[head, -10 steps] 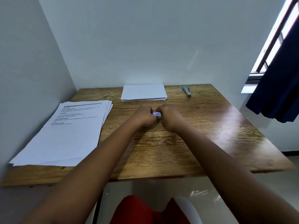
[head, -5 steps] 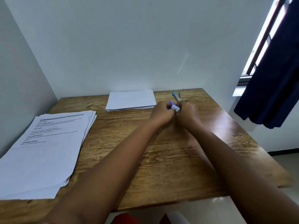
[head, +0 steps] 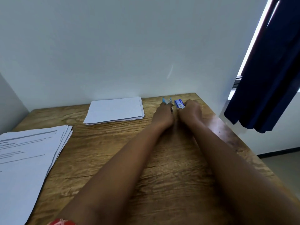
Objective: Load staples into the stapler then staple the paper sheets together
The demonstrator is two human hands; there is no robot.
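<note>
Wood-grain desktop [head: 162, 159], set into a corner of pale walls with a dark blue curtain [head: 267, 78] hanging at the right, carries all items under review. Both arms reach to the far right edge of the desk. The left hand [head: 164, 115] is closed over the small blue-and-metal stapler [head: 167, 100], whose blue tip and metal arm project beyond the knuckles; whether it is lifted or resting on the wood cannot be told. The right hand [head: 190, 112] pinches the small blue cardboard staple box [head: 179, 103], just beside the stapler. Whether the box is open is not visible, and no loose staples show. A small neat stack of blank white sheets [head: 115, 110] lies near, to the left of the hands; a larger fanned stack of printed white pages [head: 27, 156] lies well apart at the near left. Assessment: loading appears not yet begun. Risks noted: the work sits close to the desk's far right edge, so a fumbled box or staple strip could drop to the floor; a tipped box could scatter strips across the wood; a strip seated crooked in the magazine would likely jam; fingers near the sprung arm may be nipped; the fanned pages, unsquared, would staple askew.
</note>
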